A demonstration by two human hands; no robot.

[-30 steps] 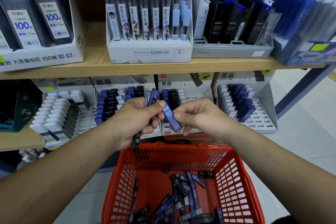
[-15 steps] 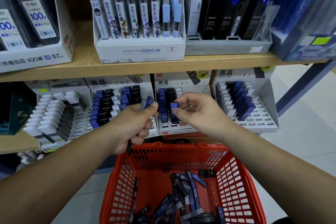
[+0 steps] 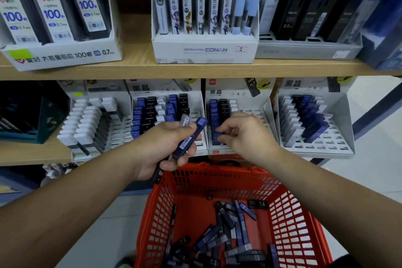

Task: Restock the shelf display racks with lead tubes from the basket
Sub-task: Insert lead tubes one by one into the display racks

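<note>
Shifted within the last second from the bundle in the left hand to the middle rack: one blue tube. Now seated low in the rack's blue column, front row. Judged: one more slot filled or nearly so, release pending.

Right hand curled, fingertips pinching that tube, which sits at 9 o'clock of the palm. Left hand, at 9 o'clock of the right, closed round several tubes, blue and black, ends protruding at 12 and 6. Remaining stock loose in basket at 6 o'clock, well apart from both hands. Unfilled slots noted at 3 o'clock of the blue column.
</note>
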